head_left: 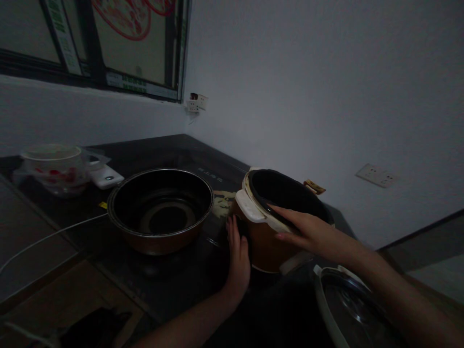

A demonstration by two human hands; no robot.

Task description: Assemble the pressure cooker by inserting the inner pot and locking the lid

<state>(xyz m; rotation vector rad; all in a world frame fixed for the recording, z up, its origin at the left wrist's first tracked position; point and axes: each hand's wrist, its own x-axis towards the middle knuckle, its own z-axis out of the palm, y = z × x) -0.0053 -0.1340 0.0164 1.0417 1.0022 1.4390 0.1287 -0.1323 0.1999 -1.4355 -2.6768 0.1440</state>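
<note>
A brown and white rice cooker [266, 241] stands lidless on the dark counter, slightly tilted in view, with a black inner pot [286, 188] inside. My right hand [308, 229] grips its near rim, fingers over the edge and thumb on the outer side. Against the cooker's left side rests my left hand [239, 256], its fingers stretched out and pointing up. A wide, dark-lined pan [159, 241] sits left of the cooker, with nothing visible in it. At lower right, partly behind my right forearm, lies a round lid [322, 295] with a pale rim.
A clear tub [60, 169] with red bits stands at the far left beside a white device [108, 176]. A white cord [54, 234] runs past the counter's left edge. Walls with sockets [377, 175] and a window [123, 48] bound the counter [174, 150].
</note>
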